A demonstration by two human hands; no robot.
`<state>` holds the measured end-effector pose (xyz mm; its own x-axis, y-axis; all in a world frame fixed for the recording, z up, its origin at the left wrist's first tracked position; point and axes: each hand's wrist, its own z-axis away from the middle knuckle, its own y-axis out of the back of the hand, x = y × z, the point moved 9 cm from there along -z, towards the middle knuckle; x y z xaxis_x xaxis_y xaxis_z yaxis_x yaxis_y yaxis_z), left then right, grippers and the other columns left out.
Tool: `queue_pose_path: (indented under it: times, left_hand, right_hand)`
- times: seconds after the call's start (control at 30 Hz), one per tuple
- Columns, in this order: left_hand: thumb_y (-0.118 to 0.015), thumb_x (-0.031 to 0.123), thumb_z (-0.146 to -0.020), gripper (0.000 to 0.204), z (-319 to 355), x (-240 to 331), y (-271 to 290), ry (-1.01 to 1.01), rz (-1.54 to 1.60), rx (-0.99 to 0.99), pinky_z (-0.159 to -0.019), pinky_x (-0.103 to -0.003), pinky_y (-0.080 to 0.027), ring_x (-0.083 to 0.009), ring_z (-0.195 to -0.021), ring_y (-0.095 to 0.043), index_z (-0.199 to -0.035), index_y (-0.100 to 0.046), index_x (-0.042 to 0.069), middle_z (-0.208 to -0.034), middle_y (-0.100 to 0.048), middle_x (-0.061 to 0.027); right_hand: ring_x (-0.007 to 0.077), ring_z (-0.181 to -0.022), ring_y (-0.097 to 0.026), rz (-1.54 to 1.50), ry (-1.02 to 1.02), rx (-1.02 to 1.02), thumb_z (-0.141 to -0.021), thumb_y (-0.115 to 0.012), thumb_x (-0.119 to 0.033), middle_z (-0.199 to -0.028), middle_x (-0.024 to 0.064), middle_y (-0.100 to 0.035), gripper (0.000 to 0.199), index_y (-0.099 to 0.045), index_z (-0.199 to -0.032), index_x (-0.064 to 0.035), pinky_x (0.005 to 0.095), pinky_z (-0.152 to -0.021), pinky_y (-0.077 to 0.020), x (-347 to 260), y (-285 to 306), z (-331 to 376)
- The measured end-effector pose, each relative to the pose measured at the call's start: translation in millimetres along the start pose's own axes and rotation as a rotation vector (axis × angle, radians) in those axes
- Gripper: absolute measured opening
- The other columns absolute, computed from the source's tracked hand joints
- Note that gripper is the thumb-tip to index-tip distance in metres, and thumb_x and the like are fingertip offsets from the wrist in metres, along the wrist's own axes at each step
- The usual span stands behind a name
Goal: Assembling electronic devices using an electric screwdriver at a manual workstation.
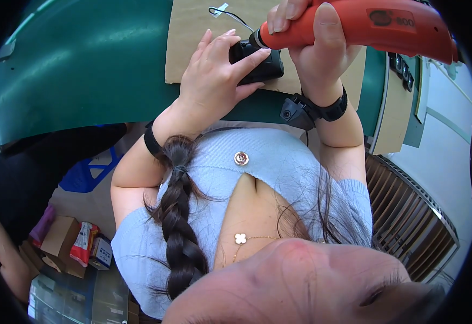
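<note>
My right hand wraps round a red electric screwdriver, held tilted with its dark tip end pointing down to the left. That tip meets the top of a small black plastic case. The fingers of my left hand lie across the case and grip it, with the index finger beside the screwdriver's nose. A thin dark and white cable runs from behind the case to a white tag. The case rests on a brown cardboard sheet. The screw point itself is hidden.
Under the cardboard spreads a green tabletop. Black sockets line its right side. A slatted metal rack stands at lower right. Another person's arm shows at left, near a blue stool and a cardboard box.
</note>
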<state>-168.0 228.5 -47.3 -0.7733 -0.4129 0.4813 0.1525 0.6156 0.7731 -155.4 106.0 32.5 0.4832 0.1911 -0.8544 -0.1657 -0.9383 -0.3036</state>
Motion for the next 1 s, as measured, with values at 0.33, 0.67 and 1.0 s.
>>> queue_pose_path:
  times: [0.33,0.67,1.0]
  left_hand:
    - [-0.084,0.032,-0.073,0.059,0,1,-6,0.014,0.01,0.003,-0.112,-0.052,-0.039,-0.0324,-0.117,-0.056,-0.129,-0.065,0.029,-0.123,-0.056,-0.0156]
    - [-0.083,0.033,-0.074,0.058,-5,3,-12,0.005,0.033,0.003,-0.111,-0.052,-0.04,-0.0319,-0.116,-0.058,-0.129,-0.066,0.028,-0.124,-0.057,-0.0164]
    - [-0.084,0.032,-0.073,0.058,-7,-12,-17,-0.023,0.007,0.009,-0.111,-0.052,-0.04,-0.0334,-0.114,-0.058,-0.128,-0.066,0.028,-0.122,-0.057,-0.016]
  right_hand:
    - [0.0133,-0.072,-0.059,0.54,0.184,-0.303,-0.087,-0.07,-0.009,-0.088,0.0059,-0.061,0.02,-0.058,-0.102,-0.0035,0.024,-0.066,-0.0485,-20,-29,-7]
    - [0.0136,-0.08,-0.062,0.341,0.176,-0.205,-0.085,-0.07,-0.002,-0.093,0.0052,-0.064,0.023,-0.062,-0.106,-0.002,0.0249,-0.07,-0.0494,14,-11,-5]
    - [0.014,-0.071,-0.061,0.069,-0.058,0.029,-0.089,-0.069,-0.006,-0.084,0.0067,-0.06,0.028,-0.053,-0.112,-0.0029,0.0284,-0.063,-0.0521,30,12,4]
